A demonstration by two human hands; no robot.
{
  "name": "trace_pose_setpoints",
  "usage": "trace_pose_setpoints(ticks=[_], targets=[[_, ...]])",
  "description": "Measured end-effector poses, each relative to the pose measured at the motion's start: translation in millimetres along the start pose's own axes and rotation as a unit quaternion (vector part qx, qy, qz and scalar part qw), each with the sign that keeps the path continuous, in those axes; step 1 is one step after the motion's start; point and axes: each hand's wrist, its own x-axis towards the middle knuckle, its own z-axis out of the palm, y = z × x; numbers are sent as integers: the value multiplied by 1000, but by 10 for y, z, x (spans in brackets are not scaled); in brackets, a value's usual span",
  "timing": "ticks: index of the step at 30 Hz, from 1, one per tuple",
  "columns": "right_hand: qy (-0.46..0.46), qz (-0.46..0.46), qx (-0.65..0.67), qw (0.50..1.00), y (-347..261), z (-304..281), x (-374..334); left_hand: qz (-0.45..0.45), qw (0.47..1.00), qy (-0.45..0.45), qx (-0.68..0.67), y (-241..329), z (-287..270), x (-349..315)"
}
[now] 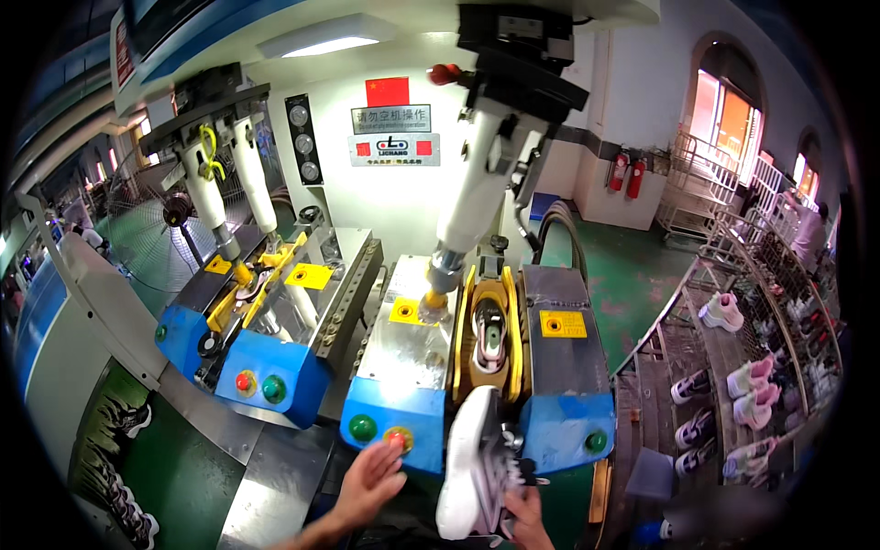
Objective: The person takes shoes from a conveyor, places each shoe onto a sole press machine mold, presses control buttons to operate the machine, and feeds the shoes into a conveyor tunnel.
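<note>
My left hand [368, 481] holds nothing; its fingers are stretched out at the red button [397, 437] on the blue front of a shoe press. Whether a fingertip touches the button I cannot tell. Beside that button sits a green button [362, 427]. My right hand [525, 515] grips a sneaker [472, 463] in front of the press, tilted so that its thick white sole faces left. Behind it, another sneaker [490, 335] lies in the press between yellow side pads [516, 335]. A white press cylinder [472, 202] hangs at an angle above the left block.
On the left, a second press station [275, 367] holds another shoe under its cylinders. Wooden racks with several shoes, among them a pink sneaker [721, 312], stand at the right. More shoes [128, 509] line the lower left. Two fire extinguishers [619, 171] hang by the far wall.
</note>
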Motion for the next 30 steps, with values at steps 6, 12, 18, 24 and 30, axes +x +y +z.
trace_pose_setpoints(ticks=[6, 12, 18, 24, 30], targets=[[207, 4, -5, 978, -373, -760, 108, -17, 885, -47, 464, -649, 961, 2976], [295, 6, 33, 955, -238, -1043, -148, 97, 849, 87, 512, -1391, 1303, 4194], [213, 26, -55, 975, -319, -989, -90, -148, 909, -29, 389, -602, 849, 4091], [112, -35, 38, 992, -432, -518, 710, -75, 975, -86, 192, 209, 266, 1856], [12, 274, -83, 958, -1040, 379, 2936, -199, 954, 198, 102, 118, -724, -391]])
